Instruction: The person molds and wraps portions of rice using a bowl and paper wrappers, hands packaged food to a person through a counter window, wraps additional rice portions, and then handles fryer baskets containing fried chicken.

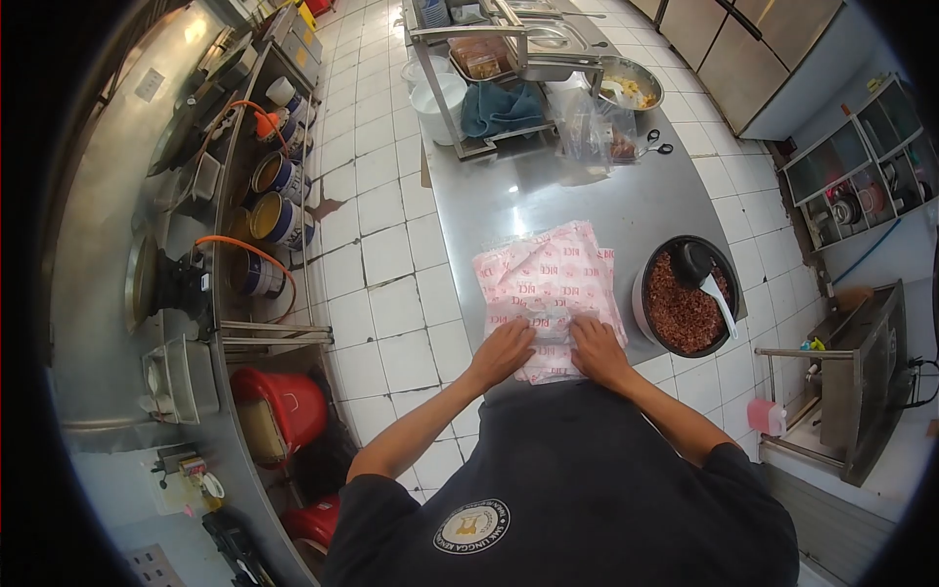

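Head view: Left hand (pixel 509 347) and right hand (pixel 597 347) apart from each other, side by side on the near part of the pink-and-white printed paper (pixel 548 266). Fingers of both curled down against the sheet, a folded band of it lying between them; cannot tell whether either hand pinches the paper or only presses it. Paper printed "RICE" in red, wrinkled, in overlapping layers, lying at the near end of the stainless steel table (pixel 577 201), directly in front of the torso. To the right of the paper, near the table's right edge: black pot (pixel 641 311), filled with reddish-brown grains (pixel 682 313). On the grains, a round black scoop (pixel 691 262) and a white handle (pixel 722 308), the latter slanting over the pot's near right rim; cannot tell if the two are one utensil. Farther up the table: scissors (pixel 660 147) with black handles, just beside clear plastic bags (pixel 584 125); metal bowl (pixel 657 96) holding yellow food, behind the bags. Left of the bags, a dark teal cloth (pixel 501 108) lies bunched on the metal rack (pixel 479 149), with a white tub (pixel 437 106) just beside it.
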Demonstrator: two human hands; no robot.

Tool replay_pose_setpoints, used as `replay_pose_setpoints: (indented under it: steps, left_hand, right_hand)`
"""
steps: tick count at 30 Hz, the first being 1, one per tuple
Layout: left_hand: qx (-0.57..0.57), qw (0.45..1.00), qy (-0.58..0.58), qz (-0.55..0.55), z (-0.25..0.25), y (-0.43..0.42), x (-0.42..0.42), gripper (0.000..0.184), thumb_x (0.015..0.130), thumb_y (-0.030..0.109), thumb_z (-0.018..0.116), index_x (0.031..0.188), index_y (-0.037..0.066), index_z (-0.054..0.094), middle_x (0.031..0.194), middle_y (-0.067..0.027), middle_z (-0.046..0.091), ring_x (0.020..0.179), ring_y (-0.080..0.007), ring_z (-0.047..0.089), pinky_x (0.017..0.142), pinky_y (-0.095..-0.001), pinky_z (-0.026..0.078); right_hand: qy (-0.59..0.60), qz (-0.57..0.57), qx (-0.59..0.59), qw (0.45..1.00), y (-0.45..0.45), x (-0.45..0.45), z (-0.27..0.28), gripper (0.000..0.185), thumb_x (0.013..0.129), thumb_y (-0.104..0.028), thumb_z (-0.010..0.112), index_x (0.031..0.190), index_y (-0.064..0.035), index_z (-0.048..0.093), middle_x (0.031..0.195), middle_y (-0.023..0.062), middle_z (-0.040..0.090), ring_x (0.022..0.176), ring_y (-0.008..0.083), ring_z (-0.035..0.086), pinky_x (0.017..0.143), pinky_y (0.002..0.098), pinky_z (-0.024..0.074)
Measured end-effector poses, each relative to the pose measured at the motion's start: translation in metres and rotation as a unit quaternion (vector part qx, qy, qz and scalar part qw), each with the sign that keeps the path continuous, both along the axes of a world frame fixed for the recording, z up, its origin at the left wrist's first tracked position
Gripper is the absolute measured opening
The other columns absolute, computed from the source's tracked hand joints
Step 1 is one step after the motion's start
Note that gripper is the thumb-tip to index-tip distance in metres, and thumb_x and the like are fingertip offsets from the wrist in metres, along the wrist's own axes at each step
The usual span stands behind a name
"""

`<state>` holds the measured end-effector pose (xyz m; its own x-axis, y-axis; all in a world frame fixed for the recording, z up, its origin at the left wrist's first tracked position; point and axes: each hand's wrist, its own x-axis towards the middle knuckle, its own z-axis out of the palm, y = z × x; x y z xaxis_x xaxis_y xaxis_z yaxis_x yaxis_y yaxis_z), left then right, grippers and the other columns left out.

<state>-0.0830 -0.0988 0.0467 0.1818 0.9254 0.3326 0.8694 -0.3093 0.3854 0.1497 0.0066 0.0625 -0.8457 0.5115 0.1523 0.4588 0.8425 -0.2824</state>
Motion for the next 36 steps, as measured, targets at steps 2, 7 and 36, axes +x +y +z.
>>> replay_pose_setpoints:
  steps: [2, 7, 36]
  left_hand:
    - [-0.013, 1.000, -0.022, 0.002, -0.018, -0.009, -0.008, 0.022, 0.086, 0.013, 0.068, 0.104, 0.002, 0.063, 0.114, -0.0131, 0.063, 0.105, -0.0315, 0.063, 0.091, -0.0410, 0.052]
    - [-0.046, 0.996, -0.046, 0.058, -0.023, -0.009, -0.005, 0.014, 0.088, 0.007, 0.061, 0.102, 0.002, 0.061, 0.102, -0.0144, 0.066, 0.100, -0.0312, 0.064, 0.089, -0.0433, 0.050]
    - [-0.041, 0.977, -0.021, 0.210, -0.025, 0.020, 0.015, 0.008, 0.085, 0.009, 0.065, 0.092, 0.007, 0.063, 0.087, -0.0087, 0.060, 0.081, -0.0262, 0.064, 0.072, -0.0401, 0.052]
  right_hand:
    - [0.019, -0.009, -0.035, 0.999, 0.005, 0.002, -0.014, 0.030, 0.082, -0.006, 0.059, 0.112, -0.0004, 0.063, 0.123, 0.0140, 0.061, 0.116, 0.0289, 0.057, 0.092, 0.0427, 0.0459]
    - [0.073, -0.024, -0.082, 0.994, 0.017, -0.001, -0.028, 0.024, 0.082, -0.007, 0.063, 0.105, 0.0002, 0.068, 0.110, 0.0143, 0.067, 0.103, 0.0320, 0.065, 0.086, 0.0442, 0.0513]
    - [-0.008, -0.140, -0.141, 0.980, 0.020, -0.039, -0.018, 0.027, 0.091, -0.004, 0.050, 0.117, 0.0017, 0.053, 0.098, 0.0236, 0.060, 0.078, 0.0482, 0.063, 0.070, 0.0572, 0.0506]
